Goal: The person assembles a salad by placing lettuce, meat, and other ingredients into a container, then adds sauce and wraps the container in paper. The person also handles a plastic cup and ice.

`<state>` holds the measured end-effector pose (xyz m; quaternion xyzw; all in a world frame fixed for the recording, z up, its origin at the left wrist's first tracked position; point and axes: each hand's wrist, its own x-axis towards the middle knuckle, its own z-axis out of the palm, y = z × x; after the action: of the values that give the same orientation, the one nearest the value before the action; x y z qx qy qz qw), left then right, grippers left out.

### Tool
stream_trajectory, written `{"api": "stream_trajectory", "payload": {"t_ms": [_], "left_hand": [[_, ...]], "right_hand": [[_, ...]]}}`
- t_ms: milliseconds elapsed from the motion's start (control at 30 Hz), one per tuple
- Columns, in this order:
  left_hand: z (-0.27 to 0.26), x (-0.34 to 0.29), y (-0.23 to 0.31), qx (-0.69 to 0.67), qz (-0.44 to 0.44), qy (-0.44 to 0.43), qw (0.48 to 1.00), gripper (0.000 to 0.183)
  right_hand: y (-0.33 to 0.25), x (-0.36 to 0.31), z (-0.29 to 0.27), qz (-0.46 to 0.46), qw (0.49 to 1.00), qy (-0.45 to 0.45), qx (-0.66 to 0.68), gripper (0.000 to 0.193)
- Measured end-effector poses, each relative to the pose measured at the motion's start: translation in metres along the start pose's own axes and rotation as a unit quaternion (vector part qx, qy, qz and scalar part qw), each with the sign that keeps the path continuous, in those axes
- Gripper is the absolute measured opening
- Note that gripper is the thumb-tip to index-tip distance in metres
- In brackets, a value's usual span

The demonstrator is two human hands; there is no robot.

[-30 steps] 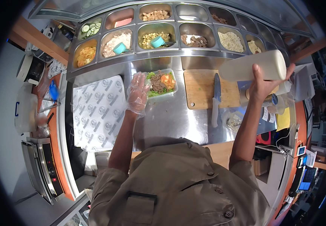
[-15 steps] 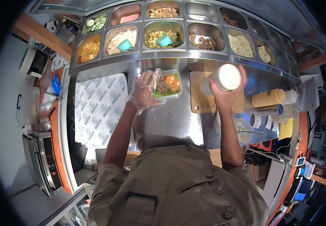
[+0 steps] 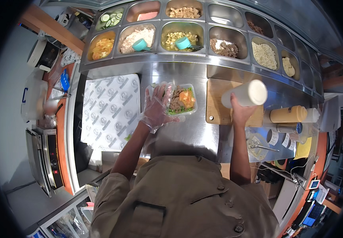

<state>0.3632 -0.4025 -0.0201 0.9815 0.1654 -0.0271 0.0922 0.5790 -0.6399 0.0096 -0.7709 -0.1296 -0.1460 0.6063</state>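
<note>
- Presently, my right grip (image 3: pixel 242 113) is clamping a tilted white cylindrical bottle (image 3: pixel 243 93).
- My left grip (image 3: pixel 156 108) is sitting splayed apart beside a clear rectangular food box (image 3: pixel 195 102).

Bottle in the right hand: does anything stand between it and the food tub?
Nothing visible stands between the bottle and the tub; only the flat board and counter lie below. The left hand is at the tub's left side, outside that gap.

Tilted white bottle (image 3: pixel 243 95) right of a clear, food-filled tub (image 3: pixel 196 100)
</note>
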Motion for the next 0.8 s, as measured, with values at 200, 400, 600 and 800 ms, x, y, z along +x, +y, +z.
{"api": "stream_trajectory", "payload": {"t_ms": [200,400,600,800], "left_hand": [[0.001,0.006,0.007,-0.012,0.051,-0.008,0.999,0.13],[0.004,0.01,0.014,0.014,0.048,0.057,0.997,0.124],[-0.003,0.008,0.009,0.022,0.048,0.082,0.995,0.126],[-0.01,-0.015,-0.026,-0.175,0.024,0.247,0.953,0.121]], "right_hand": [[0.02,-0.01,0.006,0.018,1.0,0.019,-0.005,0.073],[0.038,-0.022,0.007,0.075,0.993,-0.026,0.093,0.09],[0.02,-0.011,0.013,0.012,0.991,-0.072,0.115,0.063],[-0.019,-0.013,0.058,0.038,0.906,-0.263,0.33,0.052]]}}
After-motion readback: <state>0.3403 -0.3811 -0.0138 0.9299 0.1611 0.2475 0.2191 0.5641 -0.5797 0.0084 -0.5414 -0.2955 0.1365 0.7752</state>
